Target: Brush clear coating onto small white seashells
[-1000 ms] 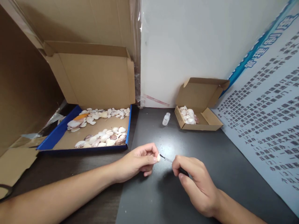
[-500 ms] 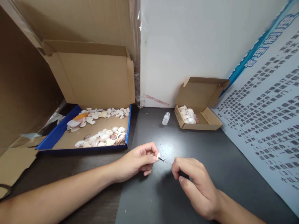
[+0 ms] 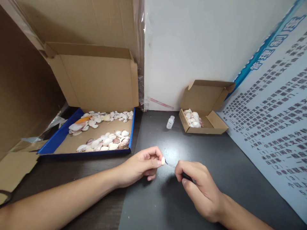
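Between thumb and fingertips, my left hand [image 3: 147, 163] pinches a small pale seashell [image 3: 163, 161] above the dark mat. My right hand [image 3: 198, 183] is closed around the dark handle of a small thin-stemmed brush [image 3: 170, 165]. The brush's dark tip meets the shell's right side, partly hidden behind it. Beyond the hands, a small clear glass bottle [image 3: 170, 122] with whitish contents stands uncapped on the mat.
At left, an open blue-sided cardboard box [image 3: 69, 145] holds many shells in two groups. At back right sits a smaller open cardboard box [image 3: 208, 130] with white shells. A white panel [image 3: 192, 48] and a printed sheet [image 3: 271, 127] border the mat.
My right hand has moved slightly left, bringing the brush tip from the shell's lower front to its right side. The shell has turned a little and shows more of its face.
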The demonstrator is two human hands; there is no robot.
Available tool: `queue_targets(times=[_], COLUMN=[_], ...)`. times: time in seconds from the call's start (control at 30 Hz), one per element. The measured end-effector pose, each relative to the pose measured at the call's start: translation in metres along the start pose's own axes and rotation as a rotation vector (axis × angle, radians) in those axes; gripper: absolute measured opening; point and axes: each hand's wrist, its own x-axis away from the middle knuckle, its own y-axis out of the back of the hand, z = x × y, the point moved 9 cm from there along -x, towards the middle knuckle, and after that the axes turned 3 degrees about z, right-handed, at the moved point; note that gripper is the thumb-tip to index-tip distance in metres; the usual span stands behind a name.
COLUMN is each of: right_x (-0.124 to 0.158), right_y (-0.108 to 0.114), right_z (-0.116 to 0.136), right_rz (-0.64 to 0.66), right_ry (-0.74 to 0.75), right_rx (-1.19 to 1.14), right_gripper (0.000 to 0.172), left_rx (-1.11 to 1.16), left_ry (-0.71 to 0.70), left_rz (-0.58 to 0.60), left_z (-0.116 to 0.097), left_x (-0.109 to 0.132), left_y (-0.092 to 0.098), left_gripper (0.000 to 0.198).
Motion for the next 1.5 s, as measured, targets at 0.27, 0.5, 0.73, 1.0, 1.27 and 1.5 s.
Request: queue_targets(times=[0.27,0.5,0.73,1.0,1.27,1.5], right_x=[0.003,-0.001,0.0,0.003,0.001,0.003], right_y=[-0.008,0.006,0.001,0.002,0.011,0.003], right_z=[0.002,-0.003,0.001,0.016,0.005,0.012], right_rz=[0.063,-0.047,-0.021,-0.017,-0.104,-0.029], right_ry=[0.044,-0.04,0.012,0.142,0.029,0.128], right_rx=[-0.056,0.042,-0.003,-0.047,0.039,-0.018], right_gripper=[0.012,0.013,0.013,0.012,0.015,0.013], left_rx=[0.098,0.117,0.134,0.123,0.129,0.12], left_ry=[0.033,0.044,0.021,0.017,0.01,0.01], left_rz=[0.004,-0.007,0.011,0.01,0.015,0.012], left_z=[0.0,-0.001,-0.001,-0.001,-0.002,-0.001], left_x=[0.0,0.001,0.0,-0.001,0.0,0.0], left_y=[0.003,0.003,0.002,0.003,0.002,0.002], left_gripper=[0.018,0.014,0.013,0.013,0.011,0.011])
